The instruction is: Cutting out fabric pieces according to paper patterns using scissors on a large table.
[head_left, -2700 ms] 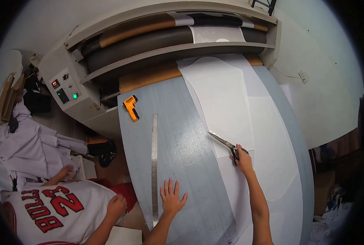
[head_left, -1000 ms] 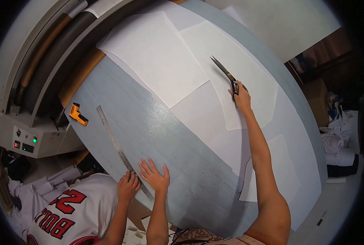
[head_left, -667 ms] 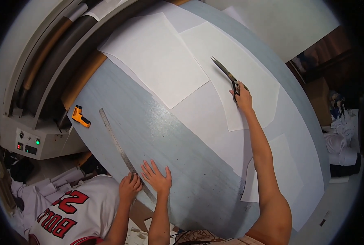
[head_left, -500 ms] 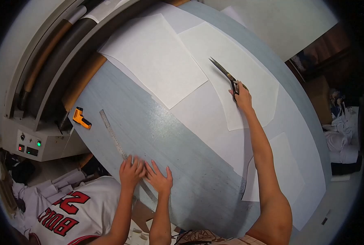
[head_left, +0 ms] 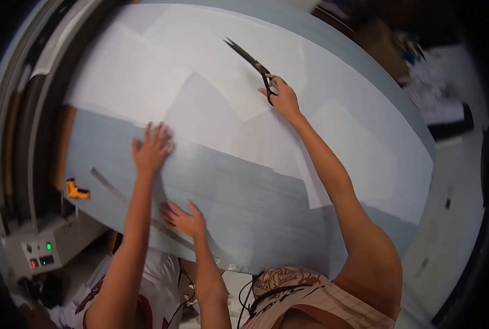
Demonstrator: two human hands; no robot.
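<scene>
My right hand (head_left: 286, 102) is closed round the handles of black scissors (head_left: 249, 57), their blades pointing to the far left above white paper sheets (head_left: 365, 142). The blades look nearly closed. The sheets overlap, and some have cut, curved outlines. My left hand (head_left: 185, 220) hovers or rests at the near side of the grey-blue table (head_left: 244, 186), fingers spread, beside a metal ruler (head_left: 108, 184); whether it touches the ruler I cannot tell. At left, a co-worker's hand (head_left: 152, 149) lies spread by the near edge of the paper.
A machine with long rollers (head_left: 25, 126) borders the table's left end; its control box (head_left: 41, 255) has lit lamps. A yellow and black pistol-shaped device (head_left: 77, 189) lies near it. White cloth (head_left: 436, 93) is heaped beyond the table on the right.
The view has shifted, so the table appears further left and lower. The co-worker's hand has moved from the ruler, beside my left hand, to the paper's edge. My right hand still holds the scissors.
</scene>
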